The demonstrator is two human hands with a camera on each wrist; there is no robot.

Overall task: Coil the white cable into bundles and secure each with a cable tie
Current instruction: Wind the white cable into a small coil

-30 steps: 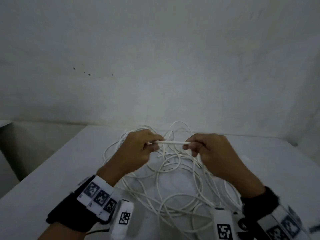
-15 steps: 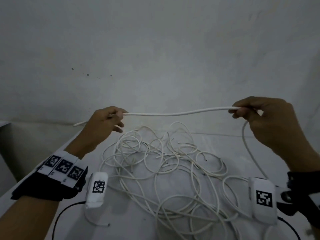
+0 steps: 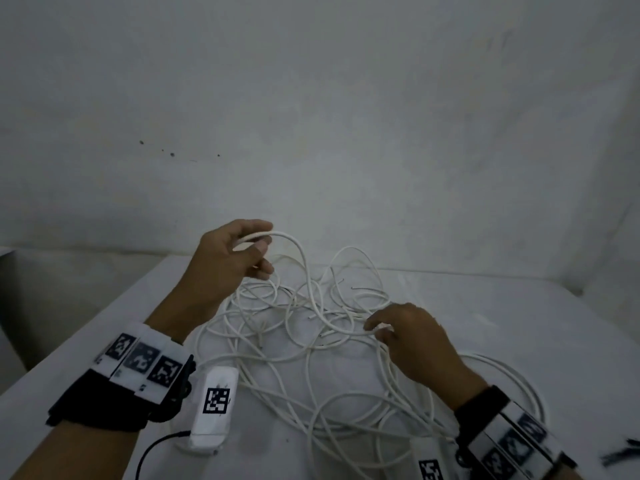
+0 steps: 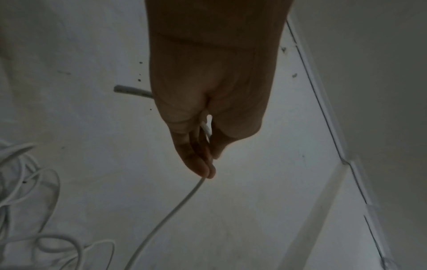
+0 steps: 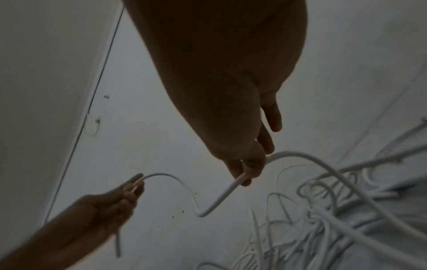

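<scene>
A long white cable (image 3: 311, 344) lies in a loose tangle on the white table (image 3: 104, 344). My left hand (image 3: 258, 242) is raised above the pile's far left and pinches the cable near its end between thumb and fingers (image 4: 203, 169). A short free tail (image 4: 129, 90) sticks out behind that hand. From there the cable arcs down to my right hand (image 3: 375, 329), which is low over the pile's right side and pinches the same strand (image 5: 233, 184). In the right wrist view my left hand (image 5: 136, 182) shows holding the far end. No cable tie is clearly in view.
A plain wall (image 3: 311, 133) stands close behind the table. The table's left edge (image 3: 69, 348) drops off beside my left forearm. More cable loops (image 3: 512, 375) spread past my right wrist. A small dark item (image 3: 621, 452) lies at the right border.
The strand was stretched wide between my raised hands. Now my right hand has dropped to the pile, my left hand has moved inward, and the strand sags in an arc.
</scene>
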